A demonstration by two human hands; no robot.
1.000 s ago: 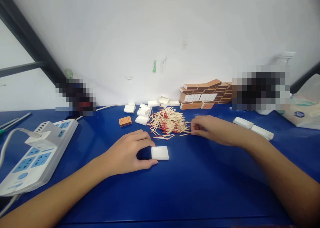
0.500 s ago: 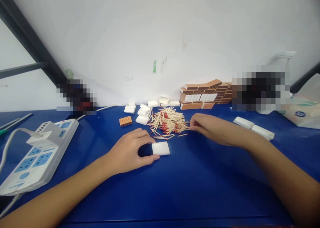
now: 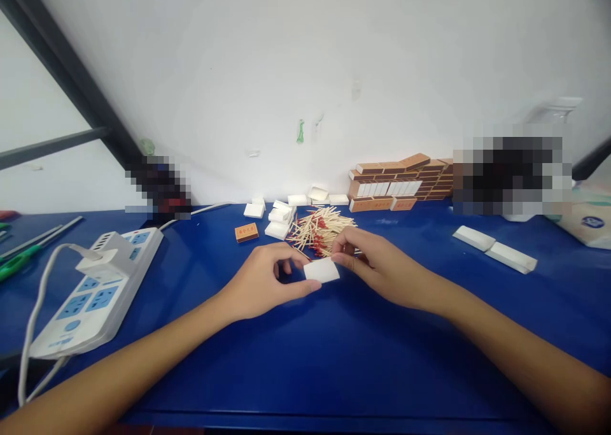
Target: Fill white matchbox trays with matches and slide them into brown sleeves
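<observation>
A: Head view: a white tray (image 3: 321, 270) is pinched at its left end by the left hand (image 3: 261, 283), low over the blue bench (image 3: 334, 358).

B: The right hand (image 3: 377, 263) is closed on its right end, the grip clamped. Just behind, matches (image 3: 321, 226) are heaped; a power strip (image 3: 95, 282) lies far left.

Matt white card tray (image 3: 321, 270), wooden matches (image 3: 321, 226), smooth blue tabletop (image 3: 363, 352).

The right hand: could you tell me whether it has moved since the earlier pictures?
Yes. The right hand has come in from the right edge of the match pile to the white tray in front of the pile.
</observation>
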